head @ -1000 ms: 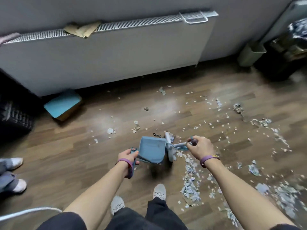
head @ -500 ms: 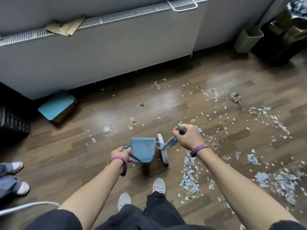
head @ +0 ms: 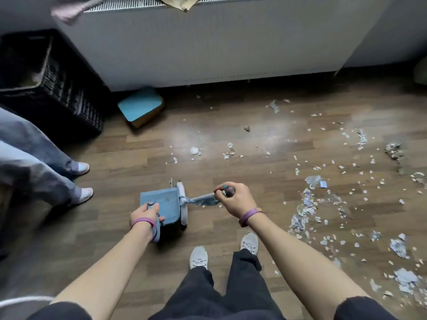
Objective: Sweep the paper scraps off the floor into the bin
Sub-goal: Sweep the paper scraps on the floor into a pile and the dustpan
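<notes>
While left hand (head: pixel 145 214) is gripping dustpan (head: pixel 161 202) handle and right hand (head: pixel 233 199) is clutching brush (head: pixel 184 213), both are drifting left, leaving paper scraps (head: pixel 302 211) lying well right of right hand; sweeping is staying mostly undone.

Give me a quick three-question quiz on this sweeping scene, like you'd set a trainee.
1. True or false: the left hand holds the dustpan.
2. Where do most paper scraps lie? A) on the person's left B) on the person's right C) in the dustpan.
3. Fill in: the right hand grips the handle of the ___.
Key: 1 true; 2 B; 3 brush.
</notes>
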{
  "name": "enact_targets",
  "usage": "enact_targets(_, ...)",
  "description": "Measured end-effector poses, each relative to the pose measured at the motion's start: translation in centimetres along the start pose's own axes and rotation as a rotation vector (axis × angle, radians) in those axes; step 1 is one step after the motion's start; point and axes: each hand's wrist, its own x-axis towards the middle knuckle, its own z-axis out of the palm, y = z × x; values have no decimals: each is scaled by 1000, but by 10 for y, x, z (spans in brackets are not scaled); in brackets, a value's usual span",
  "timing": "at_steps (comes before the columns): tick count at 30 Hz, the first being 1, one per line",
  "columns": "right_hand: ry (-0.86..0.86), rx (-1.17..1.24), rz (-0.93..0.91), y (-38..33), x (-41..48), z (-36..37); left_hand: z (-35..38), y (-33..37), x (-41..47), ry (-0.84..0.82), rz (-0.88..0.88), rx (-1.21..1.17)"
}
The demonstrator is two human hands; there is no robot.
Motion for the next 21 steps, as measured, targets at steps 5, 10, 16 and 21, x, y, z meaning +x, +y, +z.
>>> enact_targets(5,-41,-214,-12,35,-28,-22,19,-25,-10,-31,-58,34)
enact_targets(10,95,-306,46,85,-49,-112,107,-45,-56,-133,-98,43)
enact_targets(16,294,-283,207,162,-97,-239,238,-69,-136,-357,-39,213)
enact_targets(21,450,-226,355,211,-131,-308,309,-80,-188,-465,74,362)
